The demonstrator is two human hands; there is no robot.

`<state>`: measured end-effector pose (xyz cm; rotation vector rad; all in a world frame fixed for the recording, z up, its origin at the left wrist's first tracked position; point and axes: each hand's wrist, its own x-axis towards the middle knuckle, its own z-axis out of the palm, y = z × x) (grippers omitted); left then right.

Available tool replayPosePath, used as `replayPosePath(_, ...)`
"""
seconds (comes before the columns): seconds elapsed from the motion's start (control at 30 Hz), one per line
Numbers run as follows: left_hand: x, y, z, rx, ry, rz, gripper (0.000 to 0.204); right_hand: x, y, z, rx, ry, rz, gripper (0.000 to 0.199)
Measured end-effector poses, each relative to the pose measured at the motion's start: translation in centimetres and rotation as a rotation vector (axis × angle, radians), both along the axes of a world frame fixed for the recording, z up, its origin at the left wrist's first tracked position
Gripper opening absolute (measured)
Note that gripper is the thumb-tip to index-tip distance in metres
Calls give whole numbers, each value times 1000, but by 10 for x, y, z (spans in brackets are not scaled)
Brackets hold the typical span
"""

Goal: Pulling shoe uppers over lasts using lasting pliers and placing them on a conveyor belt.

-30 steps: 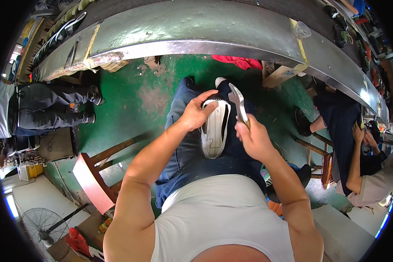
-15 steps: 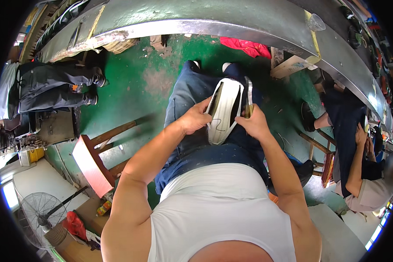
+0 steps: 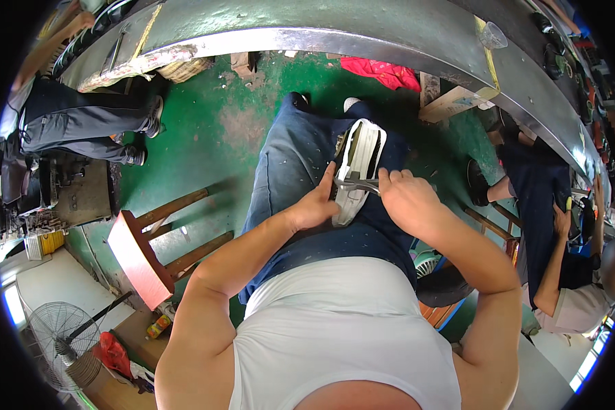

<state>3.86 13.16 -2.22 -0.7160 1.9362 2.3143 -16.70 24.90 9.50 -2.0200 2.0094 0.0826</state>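
A white shoe (image 3: 359, 164) with a dark sole lies lengthwise on my lap, between my thighs in blue jeans. My left hand (image 3: 316, 203) presses against its left side near the heel end. My right hand (image 3: 406, 199) grips a metal plier-like tool (image 3: 357, 183), whose jaws lie across the shoe's near end. The two hands sit close together with the shoe between them.
A long grey metal workbench (image 3: 307, 31) curves across the top. A red wooden stool (image 3: 140, 256) stands on the green floor at left. A seated person (image 3: 560, 225) works at right; another person's legs (image 3: 82, 126) show at upper left. A fan (image 3: 61, 335) sits lower left.
The shoe has come down from in front of me onto my lap. The tool has swung from upright beside the shoe to lying across its near end.
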Motion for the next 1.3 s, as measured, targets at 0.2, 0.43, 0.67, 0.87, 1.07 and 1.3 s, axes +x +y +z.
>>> replayPosePath(0.2, -24, 8, -2, 611, -116, 615, 75, 3, -11, -14, 329, -335, 47, 25)
replayPosePath(0.43, -36, 4, -18, -133, -264, 723, 58, 32, 21, -48, 89, -467, -247, 38)
replayPosePath(0.67, -28, 9, -20, -497, -82, 602, 46, 4, -5, -37, -267, -170, -110, 43)
replayPosePath(0.87, -24, -4, 5, -891, -40, 215, 53, -2, 14, -84, -166, -315, -394, 29)
replayPosePath(1.07, -26, -24, 11, -794, -192, -27, 55, -62, -12, -40, 531, -883, -547, 22)
replayPosePath(1.3, -40, -35, 37, -761, -281, -172, 56, -40, -40, -76, -78, -429, -311, 34)
